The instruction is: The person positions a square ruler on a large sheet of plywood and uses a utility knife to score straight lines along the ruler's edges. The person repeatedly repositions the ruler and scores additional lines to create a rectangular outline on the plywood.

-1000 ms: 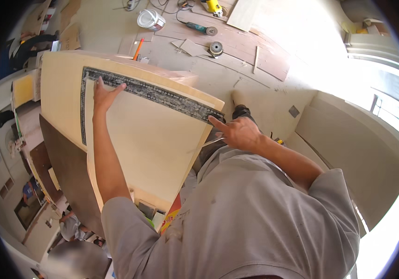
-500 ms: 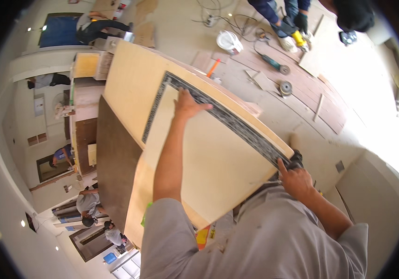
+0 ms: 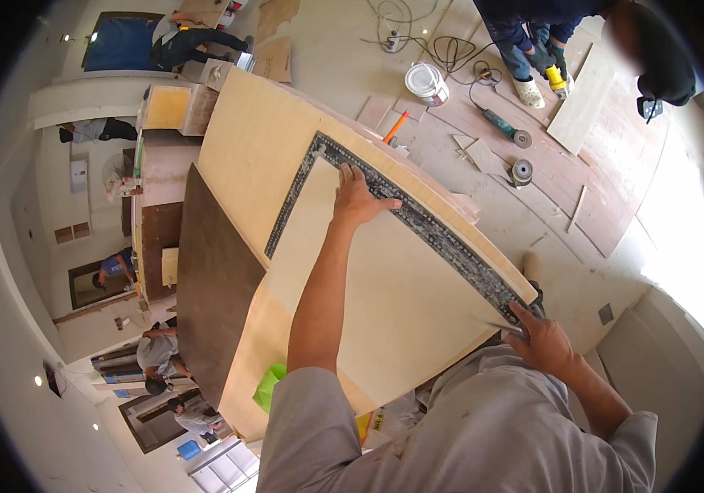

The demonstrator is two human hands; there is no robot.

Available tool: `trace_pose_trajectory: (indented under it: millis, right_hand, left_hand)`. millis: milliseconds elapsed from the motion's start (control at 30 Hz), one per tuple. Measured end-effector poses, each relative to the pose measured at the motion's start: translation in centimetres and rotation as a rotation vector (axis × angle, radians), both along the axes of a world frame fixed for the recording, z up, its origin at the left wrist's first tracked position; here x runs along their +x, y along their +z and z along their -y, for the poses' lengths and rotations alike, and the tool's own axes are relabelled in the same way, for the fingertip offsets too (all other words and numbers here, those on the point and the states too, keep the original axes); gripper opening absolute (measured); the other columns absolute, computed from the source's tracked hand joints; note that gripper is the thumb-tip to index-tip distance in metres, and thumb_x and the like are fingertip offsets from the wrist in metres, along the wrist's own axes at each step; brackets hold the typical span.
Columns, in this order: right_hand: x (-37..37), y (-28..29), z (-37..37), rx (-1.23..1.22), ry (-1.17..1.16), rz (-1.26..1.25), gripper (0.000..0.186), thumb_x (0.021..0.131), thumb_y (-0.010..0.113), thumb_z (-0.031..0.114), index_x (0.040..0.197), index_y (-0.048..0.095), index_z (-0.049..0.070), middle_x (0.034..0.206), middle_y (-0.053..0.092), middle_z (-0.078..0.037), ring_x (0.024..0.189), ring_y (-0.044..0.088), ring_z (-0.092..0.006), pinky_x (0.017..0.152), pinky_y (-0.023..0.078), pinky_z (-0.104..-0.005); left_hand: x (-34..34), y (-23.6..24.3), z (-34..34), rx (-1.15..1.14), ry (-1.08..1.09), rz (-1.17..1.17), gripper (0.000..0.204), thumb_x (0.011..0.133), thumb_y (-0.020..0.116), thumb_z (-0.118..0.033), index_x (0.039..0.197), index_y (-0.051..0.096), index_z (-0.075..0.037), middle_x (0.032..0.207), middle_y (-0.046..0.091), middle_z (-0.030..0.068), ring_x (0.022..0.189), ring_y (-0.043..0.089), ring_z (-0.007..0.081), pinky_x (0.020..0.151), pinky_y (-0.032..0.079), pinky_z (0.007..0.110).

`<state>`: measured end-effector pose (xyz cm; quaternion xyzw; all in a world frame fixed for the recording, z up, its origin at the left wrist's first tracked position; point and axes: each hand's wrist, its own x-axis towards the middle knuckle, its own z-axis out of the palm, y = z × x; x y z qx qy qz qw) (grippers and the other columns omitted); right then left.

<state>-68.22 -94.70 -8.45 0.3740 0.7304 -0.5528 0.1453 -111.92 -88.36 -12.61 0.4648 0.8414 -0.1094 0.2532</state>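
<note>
A dark, worn L-shaped framing square [image 3: 442, 238] lies along the edges of a pale square-cornered sheet [image 3: 393, 304], on top of a larger light wooden board [image 3: 241, 131]. My left hand [image 3: 360, 197] presses down at the long blade near its corner, fingers and thumb stretched out. At the near right end of that blade is my right hand [image 3: 542, 338], its index finger extended against the square. The other right fingers curl in, with a thin, pointed, light-coloured thing [image 3: 506, 327] beside them; its kind is unclear, and my hand partly hides it.
A dark brown panel [image 3: 208, 287] lies left of the board, near a bright green object [image 3: 268, 388]. On the floor beyond are an angle grinder [image 3: 504, 127], a white bucket [image 3: 426, 82], cords and plank offcuts. A co-worker there grips a yellow power tool [image 3: 556, 80].
The whole view has shifted, so the board and square appear farther right and lower. My left hand keeps its place on the square. The thin thing by my right hand shows more plainly.
</note>
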Motion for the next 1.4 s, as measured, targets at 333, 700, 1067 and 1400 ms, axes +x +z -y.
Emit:
trace_pose_trajectory:
  millis: [333,700,1067,1400]
  right_hand:
    - [-17.2,-1.3,-8.5,0.172,-0.136,-0.386,0.057,0.098,0.051,0.015,0.150,0.028,0.005,0.110,0.062,-0.032,0.098,0.060,-0.0485,0.088,0.048,-0.0516]
    - [-37.6,-6.7,-16.6,0.658,0.176,-0.229,0.076,0.094,0.055,0.024,0.155,0.015,0.004,0.094,0.069,-0.024,0.084,0.070,-0.0357,0.071,0.057,-0.0488]
    - [-39.7,-10.0,-16.2,0.821,0.129,-0.373,0.066,0.097,0.049,0.024,0.154,0.020,0.005,0.072,0.066,-0.024,0.064,0.068,-0.0399,0.060,0.056,-0.0486]
    - [-39.2,-6.8,-16.4,0.612,0.193,-0.224,0.072,0.094,0.053,0.023,0.156,0.018,0.011,0.098,0.070,-0.021,0.093,0.069,-0.0369,0.080,0.055,-0.0483]
  left_hand:
    - [-0.3,0.4,0.3,-0.029,0.040,-0.028,0.136,0.059,0.087,-0.059,0.150,0.014,0.011,0.160,0.005,0.0281,0.151,0.008,0.0340,0.119,0.026,0.044]
    - [-0.5,-1.9,0.6,0.086,0.036,0.060,0.128,0.059,0.089,-0.053,0.151,0.021,0.005,0.158,0.014,0.0291,0.149,0.001,0.0433,0.119,0.023,0.047]
    - [0.0,-0.3,0.4,0.017,0.103,0.105,0.136,0.061,0.090,-0.049,0.153,0.006,0.006,0.161,0.000,0.0269,0.151,0.000,0.0361,0.113,0.031,0.057]
    - [0.0,-0.3,0.3,-0.004,0.060,0.040,0.127,0.061,0.087,-0.057,0.155,0.019,-0.004,0.160,0.000,0.0286,0.150,0.001,0.0400,0.115,0.032,0.051]
